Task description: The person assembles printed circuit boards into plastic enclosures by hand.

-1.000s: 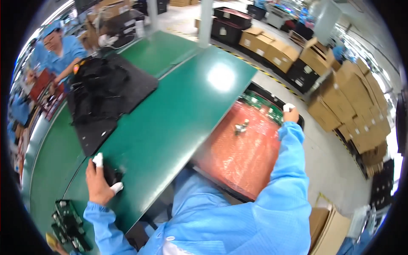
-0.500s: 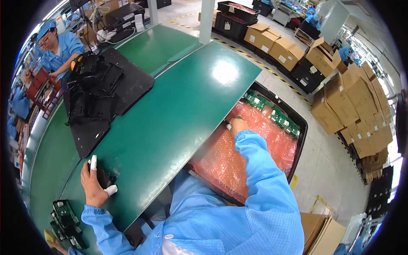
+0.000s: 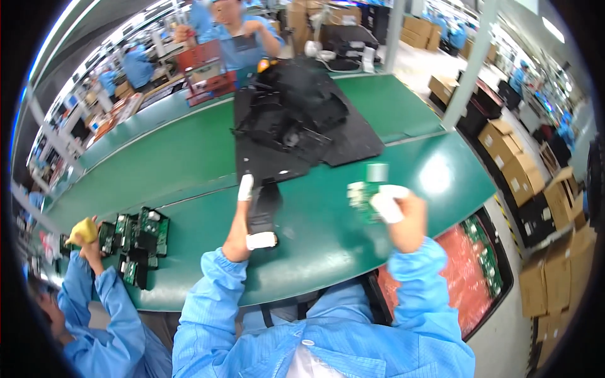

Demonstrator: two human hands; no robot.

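Right hand (image 3: 406, 220) is holding a small green circuit board (image 3: 365, 212) above the green tabletop (image 3: 315, 258), right of centre; its grip is closing thumb and finger on the board's right edge, white covers showing on the tips, board blurring. Left hand (image 3: 237, 238) is resting over a black plastic part (image 3: 265, 205) on the tabletop, its grip spreading fairly wide, one covered finger lying by the part's upper left and the covered thumb crossing its lower end; cannot tell whether it is actually clamping the part. Past the hands, a black mat (image 3: 359, 143) is carrying a jumbled heap of black parts (image 3: 290, 116). Off to the left, more green boards (image 3: 153, 228) are lying in a cluster on the tabletop, and a neighbouring co-worker's hand (image 3: 91, 247) is holding something yellow (image 3: 82, 231) beside them. Below the tabletop's right edge, a black bin (image 3: 502, 277) is holding pink bubble wrap (image 3: 459, 268), with further boards lining its right side. Across the tabletop, another person in blue is standing behind a red frame (image 3: 211, 88).
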